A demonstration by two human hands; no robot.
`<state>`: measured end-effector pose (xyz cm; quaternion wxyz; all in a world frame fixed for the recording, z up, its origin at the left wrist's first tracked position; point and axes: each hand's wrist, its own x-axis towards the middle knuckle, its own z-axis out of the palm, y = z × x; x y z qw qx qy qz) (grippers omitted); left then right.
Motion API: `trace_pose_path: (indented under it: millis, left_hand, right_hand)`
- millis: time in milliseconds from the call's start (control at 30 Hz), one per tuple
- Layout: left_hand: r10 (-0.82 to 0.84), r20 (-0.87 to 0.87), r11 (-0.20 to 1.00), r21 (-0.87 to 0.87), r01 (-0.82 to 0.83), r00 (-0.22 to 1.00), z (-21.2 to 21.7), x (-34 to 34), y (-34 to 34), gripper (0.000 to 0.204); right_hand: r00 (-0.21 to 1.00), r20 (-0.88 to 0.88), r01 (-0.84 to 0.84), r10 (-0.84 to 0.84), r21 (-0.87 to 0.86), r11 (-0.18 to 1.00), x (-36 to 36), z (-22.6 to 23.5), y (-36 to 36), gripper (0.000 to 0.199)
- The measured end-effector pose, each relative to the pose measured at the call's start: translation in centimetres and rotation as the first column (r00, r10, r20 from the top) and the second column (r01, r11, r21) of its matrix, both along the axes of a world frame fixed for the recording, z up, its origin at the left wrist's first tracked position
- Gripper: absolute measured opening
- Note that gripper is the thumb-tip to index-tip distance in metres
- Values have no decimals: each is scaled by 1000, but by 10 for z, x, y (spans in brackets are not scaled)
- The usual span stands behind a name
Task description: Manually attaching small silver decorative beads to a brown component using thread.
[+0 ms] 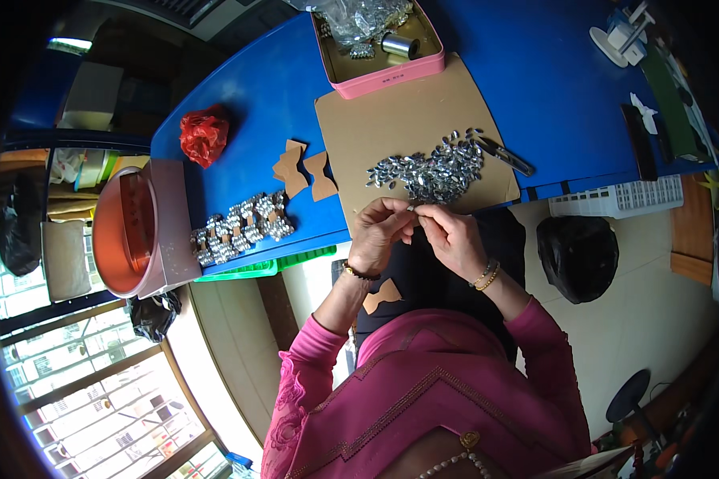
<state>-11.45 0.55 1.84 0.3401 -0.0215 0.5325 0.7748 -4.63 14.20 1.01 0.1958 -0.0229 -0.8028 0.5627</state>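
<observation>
My left hand (378,231) and my right hand (457,238) meet at the table's front edge. Thumbs and fingers of both are pinched together around something tiny and pale, too small to name. Just beyond the fingertips a heap of loose, shiny silver oval beads (435,172) spreads over a brown cardboard sheet (367,128). Beside the heap, on the right, lies a slim dark pointed tool (505,155). Left of the sheet are notched brown card pieces (321,177), and farther left several cards wrapped with silver beads (244,227). Another brown card (383,296) rests on my lap.
A pink tin (387,81) holding a plastic bag and a metallic spool (399,45) stands at the cardboard's far edge. On the blue table (252,104) sits a crumpled red bag (204,136). A black bag (577,257) and white basket (615,198) are at right; an orange basin (108,231) is left.
</observation>
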Motion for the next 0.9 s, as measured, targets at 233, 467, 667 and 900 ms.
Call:
trace_pose_path:
  millis: [233, 467, 667, 900]
  left_hand:
    - [-136, -123, 980, -160, 116, 983, 3, 7, 4, 6]
    - [-301, -270, 902, -391, 182, 914, 2, 3, 3, 8]
    - [-371, -825, 724, -545, -424, 427, -8, -24, 5, 11]
    - [-498, -801, 565, -590, -576, 332, -17, -30, 12, 7]
  right_hand:
    - [932, 302, -16, 201, -518, 855, 0, 0, 3, 4]
    - [988, -147, 53, -47, 35, 998, -8, 4, 4, 6]
    - [992, 44, -88, 120, -450, 889, -1, 5, -1, 5]
    - [981, 134, -86, 142, -354, 931, 2, -4, 1, 4]
